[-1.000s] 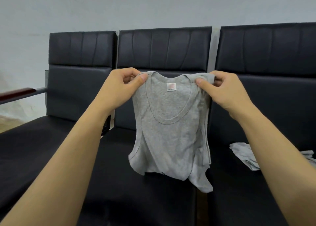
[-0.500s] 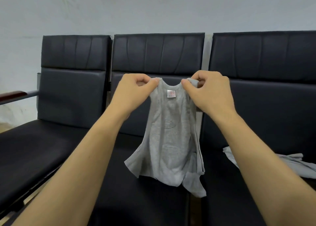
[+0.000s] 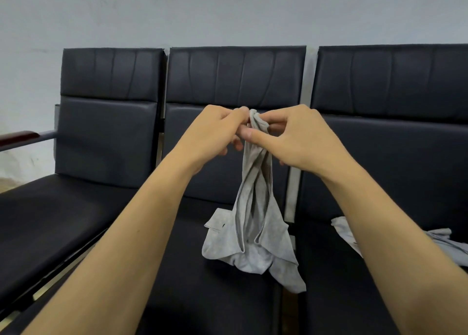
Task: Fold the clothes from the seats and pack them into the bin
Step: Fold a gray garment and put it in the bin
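Head view: the left hand and right hand meet, both pinching the gathered top of the grey tank top. The garment's long axis hangs toward 6 o'clock, hem resting on the middle seat. Open seat surface lies at 7 o'clock; a second garment lies at 3 o'clock. No bin is visible.

We hold a grey tank top up over the middle seat, our left hand and right hand pinching its top together, fingers touching. Its hem bunches on the cushion. Another grey garment lies on the right seat.
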A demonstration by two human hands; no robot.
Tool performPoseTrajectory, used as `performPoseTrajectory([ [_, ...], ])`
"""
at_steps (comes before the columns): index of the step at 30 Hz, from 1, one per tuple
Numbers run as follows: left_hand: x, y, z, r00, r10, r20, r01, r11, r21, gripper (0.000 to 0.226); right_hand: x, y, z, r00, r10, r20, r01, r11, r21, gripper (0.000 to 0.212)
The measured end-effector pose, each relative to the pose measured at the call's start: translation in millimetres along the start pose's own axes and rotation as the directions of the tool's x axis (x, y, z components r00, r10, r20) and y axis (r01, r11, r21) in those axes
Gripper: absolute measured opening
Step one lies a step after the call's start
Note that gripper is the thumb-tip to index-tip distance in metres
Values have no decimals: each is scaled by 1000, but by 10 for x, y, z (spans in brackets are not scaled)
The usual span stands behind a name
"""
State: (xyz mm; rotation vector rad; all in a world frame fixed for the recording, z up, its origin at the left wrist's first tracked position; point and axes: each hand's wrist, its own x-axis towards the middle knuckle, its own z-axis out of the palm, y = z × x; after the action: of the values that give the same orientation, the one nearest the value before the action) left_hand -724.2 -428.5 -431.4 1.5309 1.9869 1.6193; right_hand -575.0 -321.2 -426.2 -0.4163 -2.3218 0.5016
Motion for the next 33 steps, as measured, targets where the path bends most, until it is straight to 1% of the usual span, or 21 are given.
performPoseTrajectory([
  [1, -6, -2, -18, 1000, -15, 15, 16, 1000, -23, 40, -1, 0, -5, 1000, -14, 1, 14, 999, -39, 31],
  [3, -26, -3, -55, 998, -20, 64, 24, 997, -68, 40, -1, -12, -24, 999, -27, -19, 25, 995, -101, 23],
  [5, -54, 0, -95, 995, -9, 96, 16, 997, -72, 40, -7, -22, -61, 999, 1, -44, -4, 997, -77, 20],
  [7, -77, -9, -133, 995, 12, 97, -6, 998, -63, 36, -16, -23, -109, 997, 48, -66, -50, 999, -19, 22],
  [9, -90, -47, -160, 997, 36, 70, -35, 999, -9, 29, -16, -11, -161, 995, 69, -71, -66, 996, 55, 23],
  [11, -95, -114, -181, 998, 34, 58, -37, 998, 46, 25, -11, -5, -216, 996, 71, -58, -59, 980, 190, 22],
  [12, -105, -143, -186, 996, 10, 83, -14, 998, 54, 27, -8, -7, -241, 996, 70, -51, -54, 962, 267, 21],
  [14, -136, -180, -180, 983, -24, 180, 14, 998, 55, 32, -3, -14, -292, 997, 69, -44, -46, 919, 391, 21],
  [15, -146, -189, -171, 978, -11, 210, 1, 999, 45, 30, -4, -18, -315, 997, 71, -41, -47, 904, 424, 21],
  [16, -152, -180, -166, 977, 15, 211, -19, 1000, 16, 25, -7, -21, -336, 997, 73, -40, -47, 896, 442, 21],
  [18, -151, -115, -178, 983, 59, 176, -47, 996, -72, 21, -11, -7, -383, 996, 72, -48, -43, 892, 450, 20],
  [19, -143, -73, -196, 983, 70, 172, -56, 995, -87, 21, -13, 5, -406, 996, 75, -55, -41, 887, 460, 20],
  [22, -134, 27, -228, 971, 65, 231, -66, 998, -3, 31, -10, 1, -451, 997, 69, -40, -37, 845, 534, 21],
  [24, -144, 56, -207, 961, 67, 268, -64, 998, -22, 34, -22, -45, -466, 999, 34, -3, -26, 814, 580, 21],
  [27, -177, 129, -187, 960, 100, 263, -66, 988, -136, 33, -50, -151, -527, 1000, 11, 25, -24, 773, 634, 21],
  [29, -205, 200, -216, 959, 150, 241, -100, 973, -206, 32, -78, -218, -613, 1000, 15, 12, -19, 751, 660, 19],
  [30, -225, 254, -235, 960, 173, 220, -121, 965, -231, 28, -101, -245, -669, 1000, 19, -4, -11, 746, 665, 19],
  [31, -249, 323, -258, 963, 190, 193, -140, 959, -248, 23, -128, -278, -726, 999, 22, -26, 0, 752, 660, 18],
  [33, -298, 463, -313, 970, 211, 122, -178, 955, -236, 22, -190, -353, -822, 996, 27, -85, 31, 788, 614, 17],
])
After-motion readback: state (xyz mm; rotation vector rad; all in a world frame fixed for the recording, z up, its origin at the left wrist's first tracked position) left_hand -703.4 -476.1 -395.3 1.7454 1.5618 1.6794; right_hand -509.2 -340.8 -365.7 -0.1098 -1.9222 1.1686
